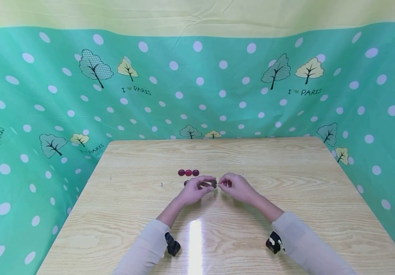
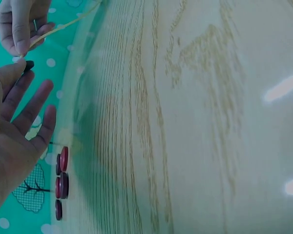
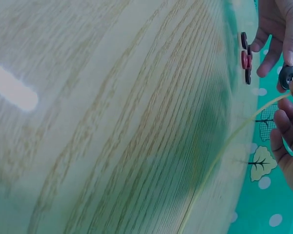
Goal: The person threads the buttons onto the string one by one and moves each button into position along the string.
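Note:
A dark round button (image 3: 288, 75) with holes in its middle is pinched between the thumb and fingertips of my left hand (image 1: 196, 190). My right hand (image 1: 237, 187), just to the right of it, pinches the end of a thin yellow cord (image 3: 230, 141) close to the button's face. Whether the cord tip has entered a hole I cannot tell. The cord's other part trails down to the table behind the right hand. In the left wrist view the left hand's other fingers are spread, with the button (image 2: 29, 66) seen edge-on.
Beyond the left hand, a red button (image 1: 188, 173) lies between two dark maroon buttons (image 1: 181, 172) in a row on the wooden table (image 1: 132, 214). Another dark button (image 1: 186, 183) is partly hidden by the left hand. A green dotted curtain (image 1: 197, 99) stands behind the table.

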Available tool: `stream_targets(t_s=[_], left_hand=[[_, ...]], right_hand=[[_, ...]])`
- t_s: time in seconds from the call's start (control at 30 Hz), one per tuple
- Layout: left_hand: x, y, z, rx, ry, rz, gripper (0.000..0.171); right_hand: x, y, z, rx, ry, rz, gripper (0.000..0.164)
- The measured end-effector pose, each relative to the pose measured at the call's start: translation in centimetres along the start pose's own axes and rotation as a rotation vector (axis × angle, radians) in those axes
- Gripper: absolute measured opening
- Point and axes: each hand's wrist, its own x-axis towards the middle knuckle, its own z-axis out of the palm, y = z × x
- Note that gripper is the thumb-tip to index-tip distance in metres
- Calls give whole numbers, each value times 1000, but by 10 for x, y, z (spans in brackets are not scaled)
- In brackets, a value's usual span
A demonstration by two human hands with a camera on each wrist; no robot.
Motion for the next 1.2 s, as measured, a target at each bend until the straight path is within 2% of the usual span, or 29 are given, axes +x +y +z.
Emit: stream_targets(t_s=[0.93, 1.2], left_hand=[[-1, 2, 1, 3, -10, 24, 36], [0, 3, 1, 6, -9, 8, 35]], right_hand=[[0, -2, 4, 11, -13, 12, 7], [1, -1, 5, -3, -19, 4, 6]])
